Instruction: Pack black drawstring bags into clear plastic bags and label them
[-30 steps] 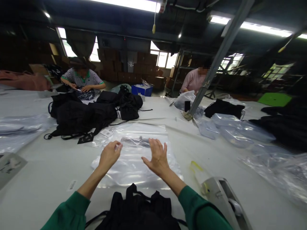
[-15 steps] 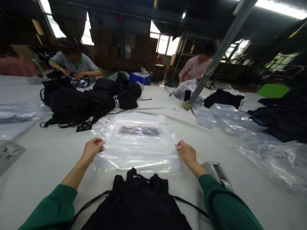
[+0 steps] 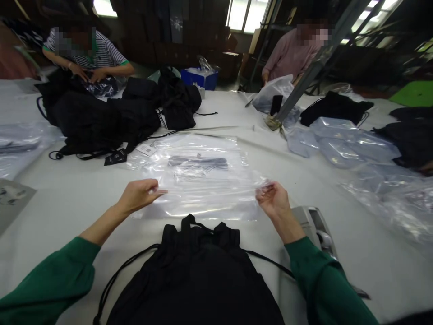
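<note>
A clear plastic bag (image 3: 206, 203) lay flat on the white counter (image 3: 237, 253), with dark printing showing across its upper part. The right hand (image 3: 270, 195) was at the bag's right side, its fingertips pinching a gathered bit of the clear film. The left hand (image 3: 145, 194) was at the bag's left side with its fingers curled and its thumb pointing inward over the plastic; whether it gripped the film could not be told. Both arms wore green sleeves (image 3: 57, 271). Nearest the person, just below the bag, was a black backpack (image 3: 194, 280), its top loop pointing toward the bag and a cord running out at each side. A grey tape dispenser (image 3: 320, 225) stood beside the right forearm. Beyond the bag, to the left, was a heap of black bags (image 3: 94, 119), with a black tag (image 3: 116, 156) and a white tag (image 3: 146, 149) at its near edge. More clear plastic (image 3: 345, 140) lay on the right, near a slanting metal post (image 3: 313, 70) with a dark phone (image 3: 276, 104) beside it. Across the counter, a person in a striped top (image 3: 110, 52) and another in a pink top (image 3: 284, 56) were on either side of a blue box (image 3: 208, 81).
</note>
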### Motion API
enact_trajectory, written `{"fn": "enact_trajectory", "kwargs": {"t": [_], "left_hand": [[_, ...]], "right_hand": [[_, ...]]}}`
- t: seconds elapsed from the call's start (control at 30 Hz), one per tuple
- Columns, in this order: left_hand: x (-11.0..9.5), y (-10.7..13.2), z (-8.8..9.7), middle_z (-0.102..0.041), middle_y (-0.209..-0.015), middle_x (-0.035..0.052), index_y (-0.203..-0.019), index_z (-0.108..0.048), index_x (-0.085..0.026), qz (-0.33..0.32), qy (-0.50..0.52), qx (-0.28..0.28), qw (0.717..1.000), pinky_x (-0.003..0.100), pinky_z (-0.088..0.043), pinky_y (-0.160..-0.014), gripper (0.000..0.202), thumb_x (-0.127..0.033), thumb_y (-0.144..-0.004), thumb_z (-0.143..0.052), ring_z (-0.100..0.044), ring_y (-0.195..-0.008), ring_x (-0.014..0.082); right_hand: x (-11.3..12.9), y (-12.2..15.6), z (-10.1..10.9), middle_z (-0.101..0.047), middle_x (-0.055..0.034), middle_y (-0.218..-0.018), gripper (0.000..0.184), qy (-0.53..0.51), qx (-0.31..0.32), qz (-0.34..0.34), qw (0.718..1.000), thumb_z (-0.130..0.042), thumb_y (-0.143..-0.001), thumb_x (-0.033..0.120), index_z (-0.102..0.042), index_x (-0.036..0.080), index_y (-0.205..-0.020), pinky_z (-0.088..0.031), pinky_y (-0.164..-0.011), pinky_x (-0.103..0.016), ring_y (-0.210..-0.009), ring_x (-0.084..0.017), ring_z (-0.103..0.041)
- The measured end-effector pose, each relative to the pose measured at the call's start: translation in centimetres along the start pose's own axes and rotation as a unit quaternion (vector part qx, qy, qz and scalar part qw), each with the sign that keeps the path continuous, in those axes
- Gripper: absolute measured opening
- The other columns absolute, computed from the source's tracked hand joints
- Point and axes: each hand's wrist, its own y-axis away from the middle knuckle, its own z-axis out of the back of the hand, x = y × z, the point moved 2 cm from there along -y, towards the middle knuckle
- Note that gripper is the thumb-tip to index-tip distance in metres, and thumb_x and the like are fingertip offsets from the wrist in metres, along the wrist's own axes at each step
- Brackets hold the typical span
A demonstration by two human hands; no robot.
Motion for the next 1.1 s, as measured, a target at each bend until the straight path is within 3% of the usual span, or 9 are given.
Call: {"fn": "enact_trajectory", "kwargs": {"t": [0.13,0.27,0.37,0.43,0.53,0.67,0.83,0.97,1.1], "left_hand": [[-1.4,-1.3,-3.0,-0.057,-0.075,0.0038,-0.074,-0.057,-0.021,-0.118,-0.246,0.04,0.961,0.025,-0.03,-0.06,0.024,-0.044,-0.079,-0.061,-0.052,-0.074,0.0196],[0.1,-1.1,-5.4,-0.06,-0.076,0.0026,-0.079,-0.056,-0.022,-0.074,-0.24,0.097,0.963,0.025,-0.035,-0.06,0.017,-0.037,-0.082,-0.052,-0.056,-0.07,0.0191],[1.4,-1.3,-5.5,-0.061,-0.072,0.0019,-0.077,-0.056,-0.021,-0.015,-0.229,0.102,0.968,0.026,-0.039,-0.06,0.019,-0.038,-0.082,-0.051,-0.058,-0.067,0.0198],[1.7,-1.7,-5.1,-0.063,-0.073,0.0036,-0.083,-0.06,-0.019,0.026,-0.226,0.091,0.97,0.028,-0.042,-0.061,0.025,-0.041,-0.084,-0.049,-0.06,-0.068,0.0218],[0.4,-1.7,-4.2,-0.065,-0.103,0.0115,-0.118,-0.057,-0.015,0.049,-0.23,0.066,0.97,0.035,-0.047,-0.074,0.049,-0.042,-0.077,-0.061,-0.062,-0.091,0.0285],[-4.7,1.0,-3.4,-0.053,-0.128,0.0133,-0.137,-0.044,-0.021,-0.057,-0.206,-0.029,0.976,0.043,-0.042,-0.093,0.059,-0.034,-0.081,-0.06,-0.053,-0.11,0.0299],[-9.2,3.8,-5.5,-0.053,-0.132,0.0102,-0.135,-0.049,-0.029,-0.229,-0.122,0.143,0.955,0.043,-0.042,-0.098,0.058,-0.045,-0.081,-0.066,-0.054,-0.112,0.0287],[-9.0,3.4,-7.7,-0.068,-0.11,0.0063,-0.117,-0.064,-0.028,-0.235,-0.122,0.349,0.899,0.036,-0.043,-0.092,0.032,-0.041,-0.09,-0.057,-0.061,-0.103,0.0252],[-8.6,4.5,-8.0,-0.068,-0.097,0.0039,-0.102,-0.067,-0.023,-0.207,-0.065,0.358,0.908,0.026,-0.045,-0.079,0.021,-0.036,-0.092,-0.054,-0.063,-0.089,0.0191]], "right_hand": [[-0.1,2.2,-0.2,-0.06,-0.0004,-0.075,0.02,0.25,-0.046,0.139,0.957,-0.065,-0.076,0.038,-0.055,0.022,-0.084,-0.052,-0.074,-0.031,-0.07,-0.017,-0.059],[-1.2,6.2,0.3,-0.066,-0.0139,-0.106,0.035,0.461,0.035,0.189,0.866,-0.059,-0.078,0.038,-0.06,0.016,-0.105,-0.048,-0.091,-0.047,-0.1,-0.031,-0.062],[0.3,9.0,-0.3,-0.056,-0.0205,-0.128,0.051,0.522,-0.01,0.27,0.809,-0.056,-0.086,0.035,-0.05,0.012,-0.13,-0.038,-0.101,-0.055,-0.121,-0.036,-0.05],[1.8,10.3,-2.2,-0.059,-0.0175,-0.124,0.045,0.503,-0.006,0.311,0.806,-0.055,-0.091,0.034,-0.051,0.015,-0.131,-0.04,-0.101,-0.05,-0.117,-0.033,-0.052],[2.6,11.1,-6.9,-0.067,-0.0108,-0.102,0.027,0.471,0.207,0.284,0.809,-0.057,-0.093,0.032,-0.062,0.019,-0.116,-0.048,-0.085,-0.037,-0.096,-0.025,-0.059],[1.6,10.8,-11.6,-0.062,-0.0071,-0.076,0.016,0.539,0.407,0.212,0.706,-0.062,-0.091,0.024,-0.07,0.016,-0.079,-0.044,-0.069,-0.03,-0.077,-0.021,-0.056],[3.9,10.6,-10.8,-0.064,-0.0054,-0.085,0.018,0.442,0.381,0.255,0.771,-0.054,-0.096,0.022,-0.072,0.019,-0.094,-0.044,-0.073,-0.027,-0.081,-0.018,-0.057],[4.8,11.9,-8.0,-0.067,-0.0047,-0.09,0.019,0.414,0.401,0.235,0.783,-0.052,-0.096,0.023,-0.069,0.021,-0.105,-0.046,-0.076,-0.027,-0.083,-0.017,-0.061],[3.1,13.2,-6.5,-0.067,-0.0035,-0.084,0.017,0.478,0.369,0.221,0.766,-0.054,-0.094,0.021,-0.071,0.021,-0.096,-0.044,-0.072,-0.025,-0.078,-0.017,-0.061]]}}
